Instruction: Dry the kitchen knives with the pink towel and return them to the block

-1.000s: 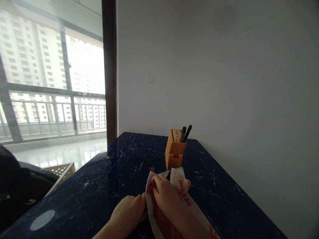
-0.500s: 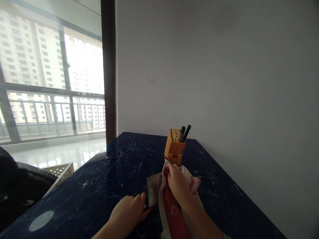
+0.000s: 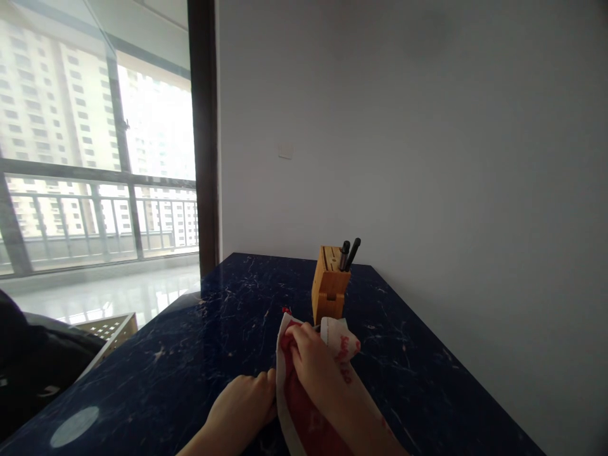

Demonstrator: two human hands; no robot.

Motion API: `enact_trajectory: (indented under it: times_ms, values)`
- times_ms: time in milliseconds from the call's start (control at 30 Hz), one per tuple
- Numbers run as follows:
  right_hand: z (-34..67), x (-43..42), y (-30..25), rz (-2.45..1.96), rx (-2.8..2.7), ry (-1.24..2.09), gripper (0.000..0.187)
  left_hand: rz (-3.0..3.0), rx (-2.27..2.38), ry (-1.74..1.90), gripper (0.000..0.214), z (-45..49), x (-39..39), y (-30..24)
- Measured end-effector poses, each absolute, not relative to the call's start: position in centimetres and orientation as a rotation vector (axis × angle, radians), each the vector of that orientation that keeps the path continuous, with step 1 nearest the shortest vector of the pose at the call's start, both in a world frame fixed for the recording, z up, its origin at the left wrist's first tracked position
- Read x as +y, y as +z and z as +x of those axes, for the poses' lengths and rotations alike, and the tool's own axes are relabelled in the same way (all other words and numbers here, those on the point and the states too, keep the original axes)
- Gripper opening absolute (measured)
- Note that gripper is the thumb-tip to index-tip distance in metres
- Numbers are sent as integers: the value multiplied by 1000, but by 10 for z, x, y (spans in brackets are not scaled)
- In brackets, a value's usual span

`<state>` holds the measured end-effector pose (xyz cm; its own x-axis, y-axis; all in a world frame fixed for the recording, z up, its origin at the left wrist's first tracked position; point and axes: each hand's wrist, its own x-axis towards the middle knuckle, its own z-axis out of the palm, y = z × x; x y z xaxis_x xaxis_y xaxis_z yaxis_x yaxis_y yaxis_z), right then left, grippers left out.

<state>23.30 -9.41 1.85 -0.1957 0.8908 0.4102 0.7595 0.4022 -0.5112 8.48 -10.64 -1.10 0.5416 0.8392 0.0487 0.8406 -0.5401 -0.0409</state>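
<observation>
My left hand is closed around the handle of a cleaver, low at the middle of the view. Nearly all of the cleaver is covered by my hand and by a red and white towel. Pinched in my right hand, the towel lies folded over the blade, its printed white end bunched to the right. Just beyond my right hand stands a wooden knife block, holding scissors or knives with black handles; several of its slots show no handle.
The dark blue marbled table reaches to the pale wall. A round whitish patch shows at its near left. Left of the table are a perforated pale chair or basket edge and a black item.
My right hand and the towel have moved left and slightly nearer, across the cleaver. Its blade, visible before, is now covered. My left hand has stayed nearly in place.
</observation>
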Motion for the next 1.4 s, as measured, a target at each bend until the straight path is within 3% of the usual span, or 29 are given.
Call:
enact_trajectory:
  times_ms: [600,1400]
  values:
    - [336,-40,14,-1785,-1775,81,19,-2660,-1580,-72,39,84,-106,-12]
    - [328,-52,19,-1949,-1864,70,19,-2663,-1614,-68,38,83,-107,-13]
